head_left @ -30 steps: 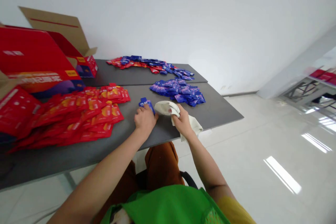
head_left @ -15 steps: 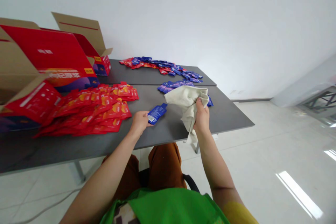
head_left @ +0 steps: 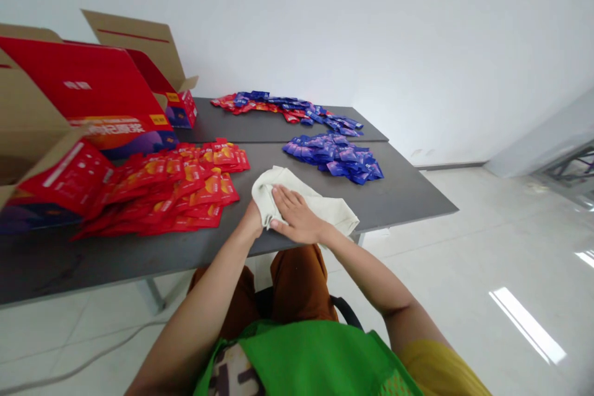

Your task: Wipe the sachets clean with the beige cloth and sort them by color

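Observation:
My right hand point(head_left: 297, 216) presses a cream cloth point(head_left: 335, 210) with its fingers laid along it and the thumb apart. Under the cloth's left end is my left hand point(head_left: 252, 220), its fingers covered. The blue pouch it held a moment ago is hidden by the cloth. To the left of my hands lies a heap of red pouches point(head_left: 185, 185). Beyond them on the right sits a pile of blue pouches point(head_left: 338, 156).
Open red cartons point(head_left: 106, 83) stand at the left on the dark table point(head_left: 399, 198). Along the wall runs a mixed row of red and blue pouches point(head_left: 283, 106). The table's front edge is close to my legs. A cable point(head_left: 99, 356) lies on the floor.
My right hand has brought the cloth leftward onto my left hand, covering the blue pouch there. The pile of blue pouches at the right now shows fully.

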Available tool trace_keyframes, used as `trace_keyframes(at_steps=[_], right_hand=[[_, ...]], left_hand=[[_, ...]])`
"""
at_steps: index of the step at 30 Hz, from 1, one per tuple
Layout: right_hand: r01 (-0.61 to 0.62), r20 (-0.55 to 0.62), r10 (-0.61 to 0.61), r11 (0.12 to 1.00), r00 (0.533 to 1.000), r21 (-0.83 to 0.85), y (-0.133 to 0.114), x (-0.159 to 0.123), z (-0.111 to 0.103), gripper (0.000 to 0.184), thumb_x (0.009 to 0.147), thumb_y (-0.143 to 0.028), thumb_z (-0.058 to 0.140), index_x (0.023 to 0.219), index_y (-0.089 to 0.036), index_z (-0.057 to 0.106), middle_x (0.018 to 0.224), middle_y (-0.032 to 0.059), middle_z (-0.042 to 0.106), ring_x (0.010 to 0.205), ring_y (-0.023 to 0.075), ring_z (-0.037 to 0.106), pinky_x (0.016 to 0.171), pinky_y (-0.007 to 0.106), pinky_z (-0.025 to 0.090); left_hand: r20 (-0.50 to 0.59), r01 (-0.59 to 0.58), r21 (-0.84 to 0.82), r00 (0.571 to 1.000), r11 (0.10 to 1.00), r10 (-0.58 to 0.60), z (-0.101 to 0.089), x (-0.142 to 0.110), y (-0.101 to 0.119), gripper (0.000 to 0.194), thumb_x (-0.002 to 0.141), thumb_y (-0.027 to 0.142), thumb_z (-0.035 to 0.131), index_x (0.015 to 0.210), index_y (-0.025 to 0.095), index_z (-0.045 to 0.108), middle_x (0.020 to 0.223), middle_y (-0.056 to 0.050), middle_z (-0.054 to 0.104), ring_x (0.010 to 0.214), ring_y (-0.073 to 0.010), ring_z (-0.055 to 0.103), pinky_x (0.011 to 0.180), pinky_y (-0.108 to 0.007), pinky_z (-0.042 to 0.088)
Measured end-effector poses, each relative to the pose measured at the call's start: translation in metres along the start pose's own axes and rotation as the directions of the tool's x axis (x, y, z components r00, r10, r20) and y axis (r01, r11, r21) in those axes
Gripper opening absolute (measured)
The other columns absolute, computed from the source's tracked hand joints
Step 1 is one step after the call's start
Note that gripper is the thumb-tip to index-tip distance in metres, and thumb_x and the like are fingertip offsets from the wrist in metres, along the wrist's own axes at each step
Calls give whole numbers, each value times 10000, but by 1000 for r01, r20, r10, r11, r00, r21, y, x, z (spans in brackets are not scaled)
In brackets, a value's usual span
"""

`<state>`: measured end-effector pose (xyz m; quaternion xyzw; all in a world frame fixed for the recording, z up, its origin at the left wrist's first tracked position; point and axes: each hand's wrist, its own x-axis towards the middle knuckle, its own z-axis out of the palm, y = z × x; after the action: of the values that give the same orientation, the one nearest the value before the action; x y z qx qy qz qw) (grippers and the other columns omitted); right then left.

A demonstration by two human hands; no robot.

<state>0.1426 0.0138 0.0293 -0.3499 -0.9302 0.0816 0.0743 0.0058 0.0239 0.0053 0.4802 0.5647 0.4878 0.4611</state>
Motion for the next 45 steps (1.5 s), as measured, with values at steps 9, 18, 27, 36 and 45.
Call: trace_keyframes(at_steps=[9, 18, 27, 36, 45], right_hand=[[-109, 32, 111, 992, 993, -57, 12, 13, 3, 964, 917, -712, 223, 1499, 56, 183, 1567, 270, 132, 1476, 328, 66, 1173, 493, 114], [-230, 76, 231, 973, 970, -31, 13, 16, -1, 746, 1002, -516, 69, 1522, 10, 158, 1590, 202, 112, 1482, 269, 72, 1178, 447, 131], [-369, -75, 364, 926, 928, -76, -4, 8, 15, 860, 964, -611, 146, 1493, 66, 193, 1551, 283, 185, 1464, 346, 138, 1150, 528, 155], [-130, -12, 129, 992, 992, -8, 3, 0, 8, 768, 994, -532, 62, 1509, 27, 172, 1583, 235, 105, 1484, 274, 56, 1171, 484, 128], [-326, -62, 320, 937, 945, -126, 19, 7, 10, 949, 936, -680, 190, 1478, 100, 197, 1538, 325, 160, 1450, 388, 161, 1145, 548, 143]], left_hand=[[-146, -7, 306, 988, 952, 55, -6, -10, -13, 254, 732, 147, 493, 862, 116, 710, 835, -86, 736, 825, -207, 671, 691, -265, 508], [-117, -88, 455, 981, 886, 157, -5, -18, -3, 245, 821, 143, 448, 882, 136, 686, 874, -109, 729, 803, -192, 666, 659, -244, 434], [-171, -89, 566, 960, 819, 222, 2, -34, 5, 227, 853, 136, 450, 925, 144, 665, 903, -130, 725, 831, -208, 665, 701, -268, 407], [-114, -80, 606, 976, 791, 185, -3, -26, 3, 241, 857, 151, 443, 934, 154, 671, 917, -130, 726, 848, -217, 670, 691, -266, 412], [-65, -261, 427, 946, 866, 317, -4, -33, -7, 324, 804, 96, 412, 964, 169, 684, 908, -79, 728, 798, -178, 644, 699, -246, 449]])
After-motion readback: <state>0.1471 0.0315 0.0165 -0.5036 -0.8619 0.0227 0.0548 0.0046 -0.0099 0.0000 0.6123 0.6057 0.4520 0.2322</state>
